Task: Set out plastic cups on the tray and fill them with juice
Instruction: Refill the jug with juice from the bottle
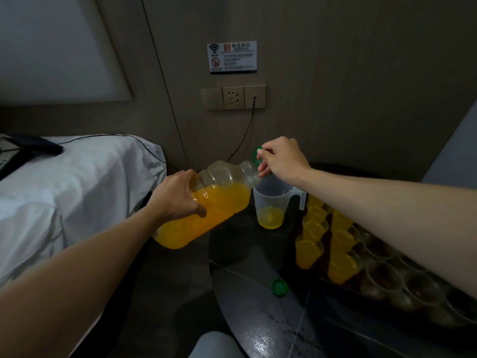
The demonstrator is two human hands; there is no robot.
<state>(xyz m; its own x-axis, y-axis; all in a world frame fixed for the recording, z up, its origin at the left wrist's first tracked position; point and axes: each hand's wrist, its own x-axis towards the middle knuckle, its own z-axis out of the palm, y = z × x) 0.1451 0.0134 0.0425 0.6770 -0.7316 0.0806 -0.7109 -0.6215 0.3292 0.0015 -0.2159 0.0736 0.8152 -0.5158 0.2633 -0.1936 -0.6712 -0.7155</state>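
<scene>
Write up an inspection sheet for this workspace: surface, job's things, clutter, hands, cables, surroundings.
Surface: dark glossy round table.
Job's things: large clear plastic bottle of orange juice, tilted, with its mouth over a clear plastic measuring jug that has a little juice in the bottom. A dark tray carries small clear plastic cups filled with juice at its left end and empty clear cups to the right.
Clutter: green screw cap lies on the table.
Hands: left hand grips the bottle's body; right hand holds the green handle ring at its neck.
Cables: black cable runs down from the beige wall socket panel; thin pale cord crosses the table.
Surroundings: white bedding on the left; wall notice above.
</scene>
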